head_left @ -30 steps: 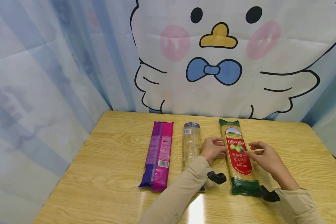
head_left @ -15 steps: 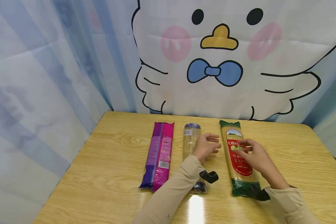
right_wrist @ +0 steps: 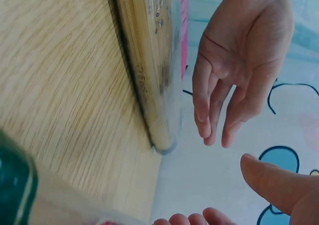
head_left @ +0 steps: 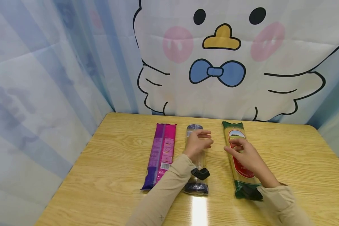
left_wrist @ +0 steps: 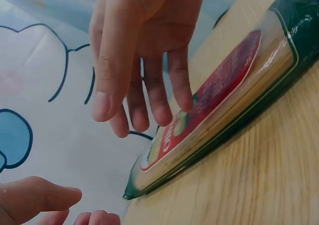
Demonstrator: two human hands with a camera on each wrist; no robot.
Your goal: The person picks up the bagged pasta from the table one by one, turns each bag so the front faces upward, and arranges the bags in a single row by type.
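Note:
Three long packs lie side by side on the wooden table (head_left: 110, 169). My left hand (head_left: 198, 144) hovers over the middle one, a clear pack with dark blue ends (head_left: 196, 188) and pale sticks inside, partly hidden by that arm. Fingers loosely bent, my right hand (head_left: 247, 158) is over the spaghetti pack (head_left: 244, 174) with green ends and a red label. Both hands hold nothing, and their palms face each other across a gap. In the left wrist view the right hand (left_wrist: 144, 51) shows above the spaghetti pack. A pink and purple pack (head_left: 161, 153) lies leftmost.
Behind the table hangs a curtain (head_left: 169, 91) printed with a cartoon bird, and it continues along the left side. Dark wrist cameras, such as the black one (head_left: 200, 173) on the left wrist, stick out below the hands.
Both hands have moved left: the left hand from beside the spaghetti pack to over the clear pack, the right from its right side to over its label. The packs have stayed put.

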